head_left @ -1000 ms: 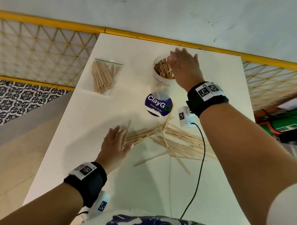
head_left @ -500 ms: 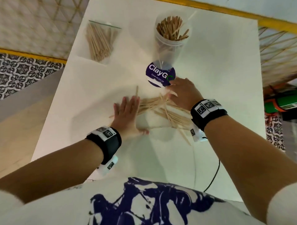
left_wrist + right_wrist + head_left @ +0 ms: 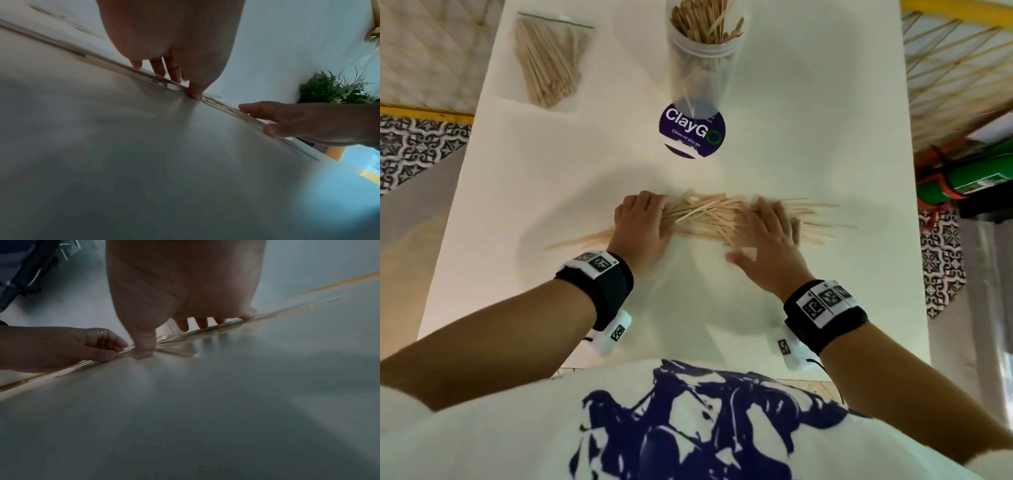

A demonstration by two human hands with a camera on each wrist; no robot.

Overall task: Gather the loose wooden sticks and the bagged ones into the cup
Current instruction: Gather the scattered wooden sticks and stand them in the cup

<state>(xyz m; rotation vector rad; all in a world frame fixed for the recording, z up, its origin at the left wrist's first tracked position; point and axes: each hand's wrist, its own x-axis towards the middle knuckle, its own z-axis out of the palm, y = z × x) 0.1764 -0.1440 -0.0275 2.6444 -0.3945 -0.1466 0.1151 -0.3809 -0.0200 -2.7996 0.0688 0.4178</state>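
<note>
white table top [image 3: 808,137], smooth, glare near the middle. round dark blue sticker [image 3: 693,132] stuck flat on it, white lettering "claygo", smaller line "clean as you go", green ring at the end of the word. patterned black-and-white floor tiles [image 3: 410,144] to the left below the table edge. yellow rail [image 3: 959,10] at far right, with a yellow lattice panel [image 3: 959,72] below it. green cylinder with orange fittings [image 3: 969,174] at the right edge. green plant [image 3: 333,89] in the left wrist view.
</note>
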